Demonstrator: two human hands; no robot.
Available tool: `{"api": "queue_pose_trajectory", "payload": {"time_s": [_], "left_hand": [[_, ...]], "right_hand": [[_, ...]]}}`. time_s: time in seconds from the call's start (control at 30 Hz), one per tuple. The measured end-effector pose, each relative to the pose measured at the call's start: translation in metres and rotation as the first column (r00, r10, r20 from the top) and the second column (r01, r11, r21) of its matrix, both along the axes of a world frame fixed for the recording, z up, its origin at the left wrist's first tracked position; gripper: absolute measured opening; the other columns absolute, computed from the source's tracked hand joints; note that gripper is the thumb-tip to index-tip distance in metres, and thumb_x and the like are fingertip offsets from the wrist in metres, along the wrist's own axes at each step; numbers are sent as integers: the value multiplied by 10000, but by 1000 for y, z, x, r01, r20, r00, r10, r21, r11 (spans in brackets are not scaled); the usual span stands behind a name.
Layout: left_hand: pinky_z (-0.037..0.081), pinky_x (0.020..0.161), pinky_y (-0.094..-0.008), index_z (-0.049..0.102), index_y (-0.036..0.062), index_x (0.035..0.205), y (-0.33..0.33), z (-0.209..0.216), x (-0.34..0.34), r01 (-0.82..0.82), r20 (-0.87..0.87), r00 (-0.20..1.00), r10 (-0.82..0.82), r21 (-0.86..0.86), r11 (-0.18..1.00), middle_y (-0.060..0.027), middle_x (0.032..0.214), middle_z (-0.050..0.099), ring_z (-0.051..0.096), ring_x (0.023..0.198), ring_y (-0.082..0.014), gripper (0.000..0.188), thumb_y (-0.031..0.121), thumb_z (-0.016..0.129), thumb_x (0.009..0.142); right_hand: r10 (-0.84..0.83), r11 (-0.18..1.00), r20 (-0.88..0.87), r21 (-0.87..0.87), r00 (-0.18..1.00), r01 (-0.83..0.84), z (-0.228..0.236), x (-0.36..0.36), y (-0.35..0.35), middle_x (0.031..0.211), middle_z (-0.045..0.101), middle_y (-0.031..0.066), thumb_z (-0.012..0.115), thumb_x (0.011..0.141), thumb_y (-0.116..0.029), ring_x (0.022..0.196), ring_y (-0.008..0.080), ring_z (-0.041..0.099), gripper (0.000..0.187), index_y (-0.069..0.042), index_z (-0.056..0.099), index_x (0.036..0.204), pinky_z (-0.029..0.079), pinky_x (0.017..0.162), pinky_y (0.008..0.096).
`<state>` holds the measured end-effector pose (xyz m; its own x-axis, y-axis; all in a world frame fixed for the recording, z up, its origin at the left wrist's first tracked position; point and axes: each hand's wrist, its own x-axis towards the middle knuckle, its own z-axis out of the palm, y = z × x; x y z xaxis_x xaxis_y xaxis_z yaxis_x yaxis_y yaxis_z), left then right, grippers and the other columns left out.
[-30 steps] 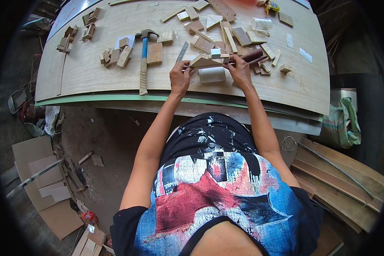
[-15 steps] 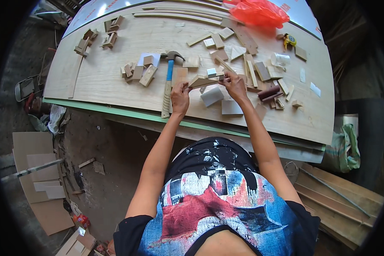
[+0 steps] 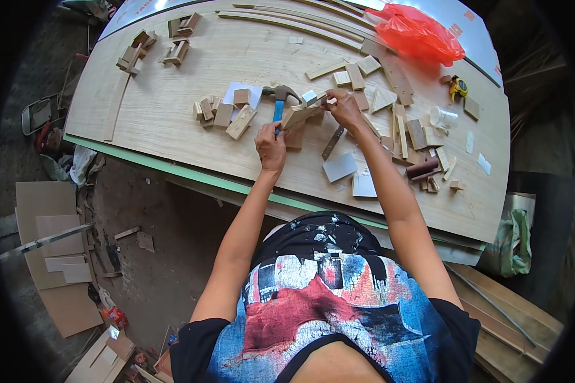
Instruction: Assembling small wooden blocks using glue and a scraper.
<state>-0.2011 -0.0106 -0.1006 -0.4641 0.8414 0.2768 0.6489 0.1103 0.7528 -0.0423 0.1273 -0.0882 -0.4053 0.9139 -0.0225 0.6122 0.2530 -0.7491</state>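
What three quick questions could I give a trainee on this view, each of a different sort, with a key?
1. True or false: the red plastic bag lies to the right of the hammer.
2. What is the main colour of the tape measure? A) green B) yellow C) white
3. Fill in: the left hand and the right hand hold the same ____.

Key: 1. True. 2. B. 3. wooden piece.

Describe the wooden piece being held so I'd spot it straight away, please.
Over the near half of the large pale worktop, find the left hand and the right hand. The wooden piece slants between them. Unlike the loose blocks lying around, it is held, and a small white-faced block shows along its far edge.
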Motion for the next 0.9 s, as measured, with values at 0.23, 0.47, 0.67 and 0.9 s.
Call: {"api": "queue_pose_trajectory", "payload": {"time_s": [0.23, 0.47, 0.67, 0.9], "left_hand": [[307, 765, -346, 566, 108, 915, -2, -4, 5, -40, -207, 978, 27, -59, 997, -23, 865, 561, 486, 856, -212, 246, 119, 628, 678], [306, 758, -363, 540, 107, 988, -2, -5, 6, -4, -252, 968, -9, -51, 999, -18, 853, 547, 471, 894, -213, 323, 152, 636, 683], [286, 827, -379, 480, 73, 1094, -6, 0, 10, -39, -245, 969, 16, -88, 995, -73, 998, 520, 444, 955, -248, 457, 151, 646, 675], [305, 821, -391, 459, 45, 1100, -14, 15, 24, -6, -207, 978, 30, 116, 993, -104, 991, 455, 432, 960, -263, 401, 134, 583, 729]], "right_hand": [[45, 999, 12, -27, 999, -45, -5, -4, 9, 921, 581, 107, 672, 650, -176, 853, 266, 556, 254, -117, 608, 888, 436, 714, 346], [-38, 999, -40, 17, 998, 39, 6, 16, -5, 932, 585, 123, 653, 671, -136, 850, 257, 562, 385, -87, 558, 1040, 438, 738, 323], [-186, 982, -105, -58, 977, 181, 20, 50, -39, 880, 595, 137, 627, 684, -151, 801, 252, 579, 334, -59, 574, 1001, 447, 724, 309], [-289, 953, -136, 50, 948, 298, 24, 84, -97, 790, 612, 123, 626, 673, -142, 713, 245, 602, 290, -51, 598, 947, 465, 682, 302]]}}
